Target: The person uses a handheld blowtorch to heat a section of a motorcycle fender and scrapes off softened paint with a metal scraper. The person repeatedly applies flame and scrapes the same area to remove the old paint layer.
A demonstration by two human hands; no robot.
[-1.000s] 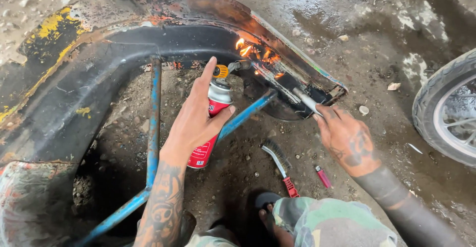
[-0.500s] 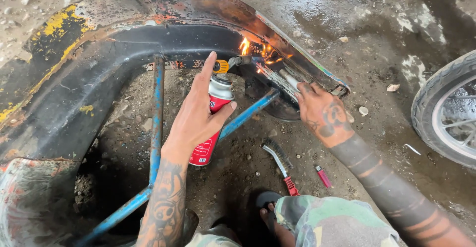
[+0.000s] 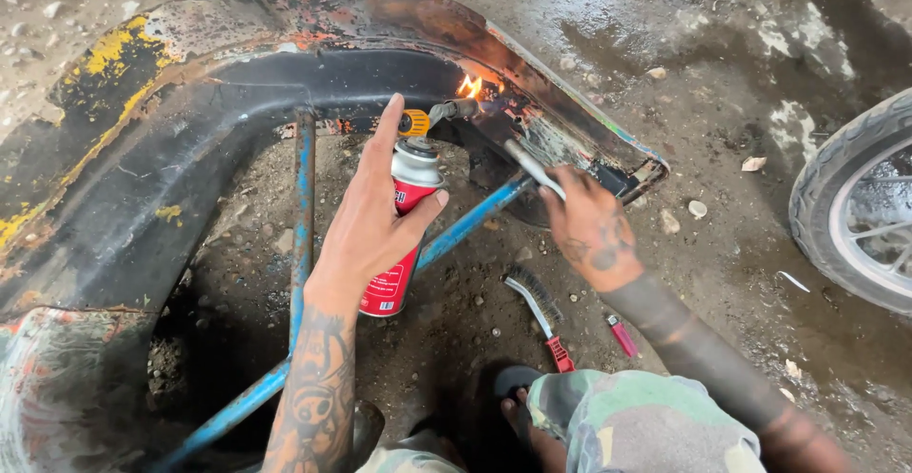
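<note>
Since the picture 0.5 s ago, the right hand (image 3: 589, 231) has drawn a little back from the flame (image 3: 470, 85), and the flame itself looks smaller, a short orange tongue against the scorched inner edge of the curved metal body panel (image 3: 313, 50). The left hand (image 3: 375, 221) holds as before: fingers wrapped round the red gas canister (image 3: 399, 245), index finger stretched up beside the torch head (image 3: 437, 114), whose nozzle points at the burning spot. The right hand is closed on a thin silver tool (image 3: 532, 167), its tip angled up toward the heated metal just right of the flame.

The panel, black with yellow and rust patches, arches over 2 blue bars (image 3: 304, 207) of a frame; the canister sits between them. On the dirt floor (image 3: 722, 74) near the person's knee lie a wire brush with a red handle (image 3: 537, 307) and a small pink lighter (image 3: 622, 335). A tyre (image 3: 855, 207) stands at the right edge, well apart.
</note>
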